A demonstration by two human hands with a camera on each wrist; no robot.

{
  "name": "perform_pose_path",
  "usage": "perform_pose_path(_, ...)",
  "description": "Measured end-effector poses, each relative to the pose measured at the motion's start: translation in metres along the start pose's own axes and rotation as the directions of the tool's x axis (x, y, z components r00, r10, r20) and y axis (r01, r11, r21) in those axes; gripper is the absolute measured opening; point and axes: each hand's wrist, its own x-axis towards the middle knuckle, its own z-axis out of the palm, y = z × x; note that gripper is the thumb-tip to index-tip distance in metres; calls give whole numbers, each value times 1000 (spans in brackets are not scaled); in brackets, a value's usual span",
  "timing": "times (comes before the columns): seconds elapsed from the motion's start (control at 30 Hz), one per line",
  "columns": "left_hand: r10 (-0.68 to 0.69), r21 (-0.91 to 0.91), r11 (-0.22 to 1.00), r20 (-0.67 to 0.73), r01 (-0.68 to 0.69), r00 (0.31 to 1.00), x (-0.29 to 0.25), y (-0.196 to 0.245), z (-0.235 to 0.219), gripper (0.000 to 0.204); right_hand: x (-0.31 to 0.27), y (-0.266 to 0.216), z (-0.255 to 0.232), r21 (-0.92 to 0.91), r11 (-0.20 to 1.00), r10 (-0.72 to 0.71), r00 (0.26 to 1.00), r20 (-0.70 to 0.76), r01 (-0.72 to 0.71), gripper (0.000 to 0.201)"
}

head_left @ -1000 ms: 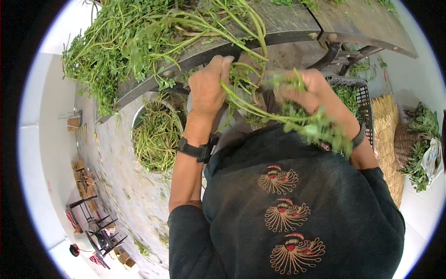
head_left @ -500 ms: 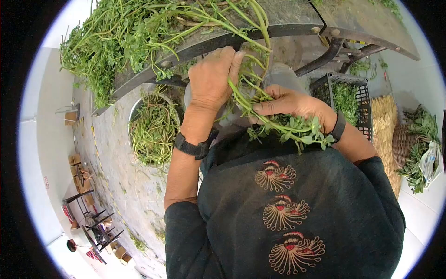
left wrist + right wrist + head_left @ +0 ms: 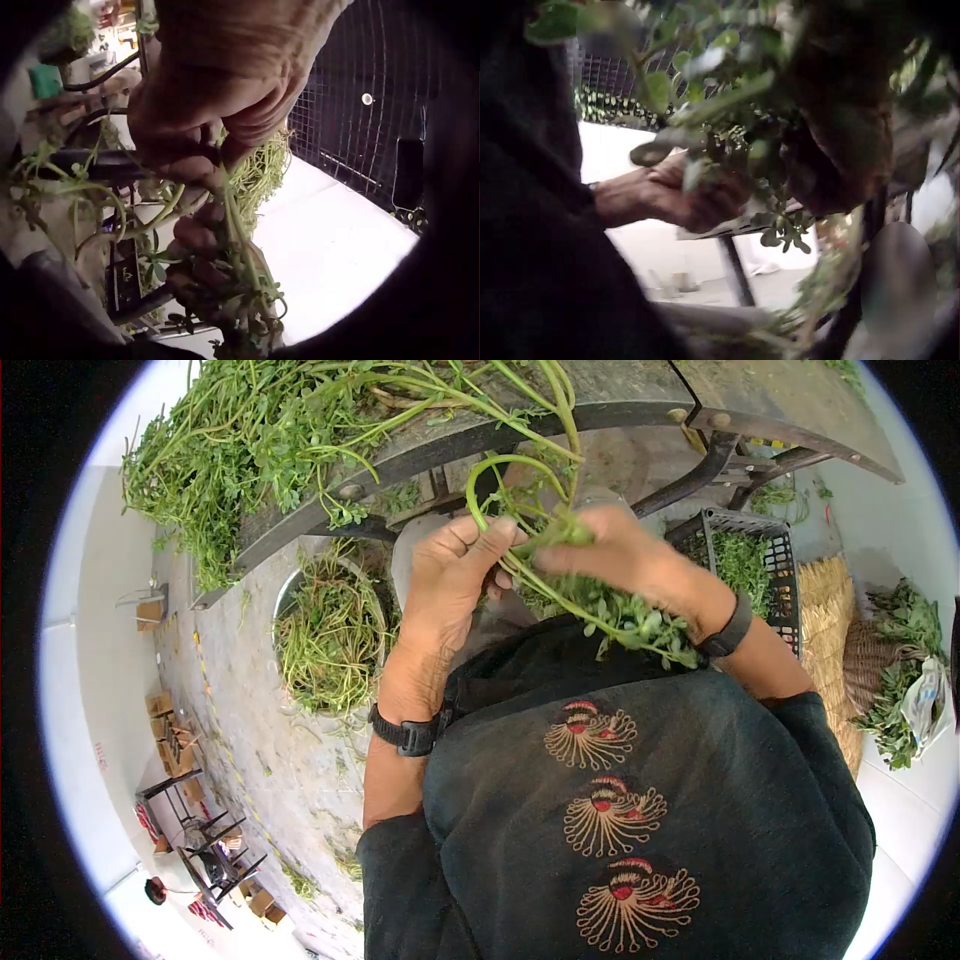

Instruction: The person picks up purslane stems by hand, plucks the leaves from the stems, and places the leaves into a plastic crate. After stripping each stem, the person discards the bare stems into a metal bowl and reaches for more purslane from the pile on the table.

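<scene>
My left hand (image 3: 450, 575) pinches a long green purslane stem (image 3: 540, 595) between thumb and fingers, just below the table's edge. Above that grip the stem bends in a loop, and its leafy tip (image 3: 650, 630) trails right, over the front of the dark shirt. My right hand (image 3: 635, 565), blurred in the head view, holds purslane stems close to the left fingertips. In the left wrist view, the left hand (image 3: 217, 90) has stems (image 3: 238, 225) running down from its fingers. Blurred leaves (image 3: 757, 150) partly cover the right wrist view.
A large heap of purslane (image 3: 270, 460) lies on the dark table (image 3: 640, 390), some stems hanging over its edge. A round tub (image 3: 285, 605) of stems stands below at the left. At the right are a black crate (image 3: 790, 570) with greens and a straw mat (image 3: 828, 650).
My left hand has come down and away from the table edge, and the stem now arches above it. My right hand has moved up beside the left fingers from lower right.
</scene>
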Motion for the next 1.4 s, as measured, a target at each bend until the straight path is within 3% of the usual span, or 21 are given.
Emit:
perform_pose_path(0.07, 39, 72, 997, -73, -34, 997, 4, 2, 2, 21, -2, -4, -22, 70, 995, -41, 949, -314, 66, 27)
perform_pose_path(0.2, 36, 62, 998, -68, -32, 997, 12, -1, 7, 23, -23, -37, -36, -45, 979, -204, 923, -326, 200, 22)
perform_pose_path(0.27, 42, 90, 995, -72, -36, 996, 15, 0, 9, 24, -27, -46, -18, -456, 890, -149, 961, -233, 27, 20)
perform_pose_path(0.3, 48, 88, 995, -72, -41, 996, 16, 2, 11, 24, -20, -26, -14, -540, 809, -351, 929, -122, 234, 20)
perform_pose_path(0.47, 73, 137, 989, -164, -51, 984, 14, 2, 18, 23, -18, -10, 7, -460, 763, -556, 824, -108, 455, 19)
perform_pose_path(0.53, 97, 146, 986, -136, -77, 986, 16, 1, 17, 23, -11, -6, 4, -52, 999, -10, 994, -109, 4, 22)
perform_pose_path(0.57, 102, 166, 983, -159, -75, 982, 15, 1, 18, 23, -11, -7, 3, -55, 998, -13, 993, -114, 7, 22)
perform_pose_path(0.63, 111, 185, 980, -182, -77, 977, 15, 2, 20, 23, -10, -10, 0, 353, 881, 362, 929, -78, -314, 26)
perform_pose_path(0.67, 127, 184, 978, -172, -95, 977, 15, 2, 22, 22, -9, -8, 0, 351, 883, 360, 930, -78, -313, 26)
perform_pose_path(0.77, 183, 241, 961, -169, -139, 968, 18, -7, 17, 22, -6, 7, 6, 427, 876, 218, 974, 65, -225, 25)
perform_pose_path(0.83, 226, 300, 939, -167, -169, 960, 18, -7, 17, 23, -3, 12, 11, 165, 986, 12, 999, -37, -6, 29)
perform_pose_path(0.87, 184, 117, 979, -169, -165, 968, 16, -6, 17, 24, -3, 12, 8, 166, 986, 11, 999, -40, -4, 29)
perform_pose_path(0.9, 141, -71, 985, -163, -154, 976, 15, -4, 18, 24, -3, 12, 3, -45, 999, -6, 999, -41, 4, 29)
perform_pose_path(0.93, 141, -71, 985, -162, -155, 977, 16, -6, 16, 24, -3, 11, 0, -254, 967, -22, 999, -38, 12, 29)
perform_pose_path(0.97, 110, -115, 985, -179, -132, 978, 17, -9, 12, 25, -7, 8, 2, -254, 967, -22, 999, -38, 12, 29)
perform_pose_path(1.03, 74, -159, 982, -195, -106, 978, 19, -11, 12, 26, -18, -1, 11, -547, 778, -420, 903, -86, 310, 25)
perform_pose_path(1.13, 116, -132, 982, -157, -138, 981, 19, -11, 18, 25, -33, -21, 10, -708, 644, -418, 908, -8, 291, 20)
perform_pose_path(1.3, 64, -228, 963, -316, -141, 947, 33, -19, -13, 26, -64, -49, 12, -408, 699, -566, 803, 185, 587, 14)
perform_pose_path(1.33, 55, -228, 965, -306, -129, 951, 32, -23, -13, 26, -66, -48, 7, -410, 706, -562, 809, 173, 578, 14)
perform_pose_path(1.37, 38, -259, 960, -261, -108, 965, 29, -25, -13, 26, -67, -50, -1, -318, 909, -312, 946, -88, 271, 15)
perform_pose_path(1.4, 31, -287, 953, -219, -95, 975, 27, -23, -12, 25, -64, -51, -11, -141, 989, 0, 955, -298, -44, 16)
